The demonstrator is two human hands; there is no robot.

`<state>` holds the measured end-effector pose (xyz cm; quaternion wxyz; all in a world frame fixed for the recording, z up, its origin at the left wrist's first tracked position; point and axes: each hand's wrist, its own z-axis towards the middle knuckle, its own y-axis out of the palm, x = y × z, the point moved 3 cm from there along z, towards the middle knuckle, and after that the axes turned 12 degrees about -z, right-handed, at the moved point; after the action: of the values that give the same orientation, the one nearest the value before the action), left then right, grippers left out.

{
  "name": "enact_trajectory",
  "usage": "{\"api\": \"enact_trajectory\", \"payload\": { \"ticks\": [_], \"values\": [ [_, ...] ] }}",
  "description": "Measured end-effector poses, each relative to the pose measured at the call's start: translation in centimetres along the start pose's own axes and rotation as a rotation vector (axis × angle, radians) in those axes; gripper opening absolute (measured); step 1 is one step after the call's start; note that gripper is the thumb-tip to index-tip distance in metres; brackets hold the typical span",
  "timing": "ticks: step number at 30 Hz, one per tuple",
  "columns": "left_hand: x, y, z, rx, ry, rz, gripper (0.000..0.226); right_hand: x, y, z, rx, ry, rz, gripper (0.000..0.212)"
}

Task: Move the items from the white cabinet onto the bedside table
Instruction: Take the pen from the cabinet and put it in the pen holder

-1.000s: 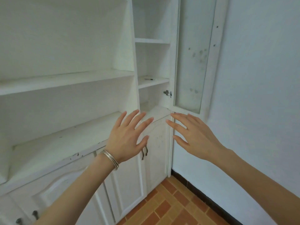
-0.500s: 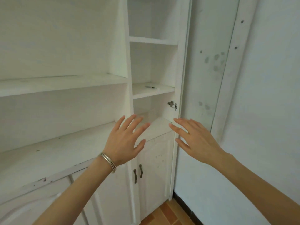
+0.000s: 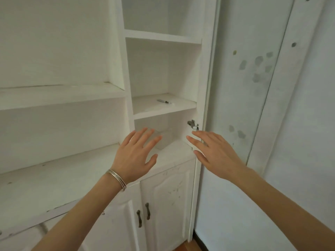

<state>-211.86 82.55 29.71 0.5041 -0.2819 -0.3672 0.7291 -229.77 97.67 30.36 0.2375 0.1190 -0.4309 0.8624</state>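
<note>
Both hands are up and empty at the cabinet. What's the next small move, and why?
Probably raise the right hand to the pen on the narrow shelf above it. It is the only clear loose item in view, and both the right and the left hand are open and holding nothing.

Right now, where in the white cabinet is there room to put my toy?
The wide counter ledge left of the left hand is bare. The narrow shelf holds only a pen. It is tight between both hands, right hand included.
</note>
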Motion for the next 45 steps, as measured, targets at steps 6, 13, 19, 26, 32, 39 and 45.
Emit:
{"api": "enact_trajectory", "payload": {
  "ticks": [6, 13, 19, 26, 32, 39, 45],
  "values": [
    [-3.9, 3.7, 4.8, 0.037, -0.002, 0.009, 0.055, 3.1, 5.6, 5.3, -0.013, 0.007, 0.009, 0.046],
    [-8.9, 7.5, 14.1, 0.039, 0.026, 0.008, 0.059, 5.9, 10.5, 13.8, 0.026, 0.039, 0.06, 0.045],
    [-11.0, 12.0, 18.4, 0.038, -0.006, -0.034, 0.057, 6.9, 16.2, 17.8, -0.005, 0.057, 0.082, 0.047],
    [-12.9, 15.0, 19.0, -0.057, -0.01, 0.122, 0.069, 8.5, 21.0, 23.0, 0.075, 0.065, 0.169, 0.047],
    [-13.1, 15.3, 18.9, -0.021, 0.005, 0.179, 0.072, 9.2, 24.6, 27.1, -0.059, 0.055, 0.3, 0.034],
    [-13.1, 15.3, 18.9, -0.02, -0.015, 0.212, 0.073, 9.6, 25.8, 28.5, -0.071, 0.104, 0.465, 0.021],
    [-13.1, 15.3, 18.9, -0.046, -0.036, 0.216, 0.074, 10.1, 25.2, 28.2, -0.003, 0.149, 0.607, 0.038]
  ]
}}
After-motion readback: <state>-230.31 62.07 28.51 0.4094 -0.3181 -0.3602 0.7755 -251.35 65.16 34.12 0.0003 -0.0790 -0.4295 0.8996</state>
